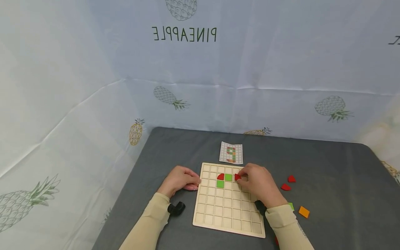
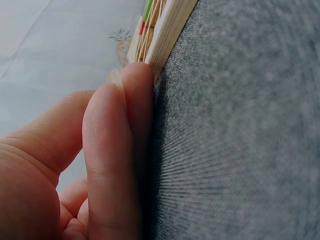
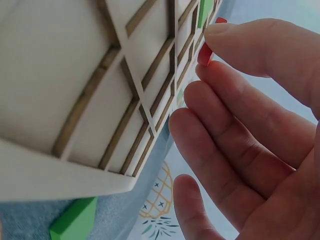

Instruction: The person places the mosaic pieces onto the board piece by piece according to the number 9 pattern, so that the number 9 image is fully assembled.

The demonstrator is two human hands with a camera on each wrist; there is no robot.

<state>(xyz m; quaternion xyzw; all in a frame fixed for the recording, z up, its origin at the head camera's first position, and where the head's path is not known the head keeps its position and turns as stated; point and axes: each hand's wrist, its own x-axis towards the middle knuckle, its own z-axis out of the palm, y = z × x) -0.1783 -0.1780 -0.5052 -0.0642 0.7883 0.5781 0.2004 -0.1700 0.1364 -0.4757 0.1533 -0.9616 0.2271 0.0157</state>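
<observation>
My right hand (image 1: 258, 180) pinches a red rounded tile (image 3: 205, 54) between thumb and index finger, low over the upper right of the wooden grid board (image 1: 222, 211); its other fingers stay apart from the tile. On the board lie a red quarter-round tile (image 1: 221, 176), a green square tile (image 1: 228, 177) beside it and another green square (image 1: 220, 184) beneath the red one. At the board's left edge rests my left hand (image 1: 181, 180). In the left wrist view its fingertips (image 2: 137, 75) touch the board's side, with no tile between them.
Behind the board lies a pattern card (image 1: 231, 152) with a coloured figure. On the dark grey table, right of the board, are red tiles (image 1: 285, 187), an orange tile (image 1: 304, 211) and a green tile (image 1: 291, 206) partly hidden by the right wrist. A pineapple-print cloth (image 1: 193, 66) hangs behind.
</observation>
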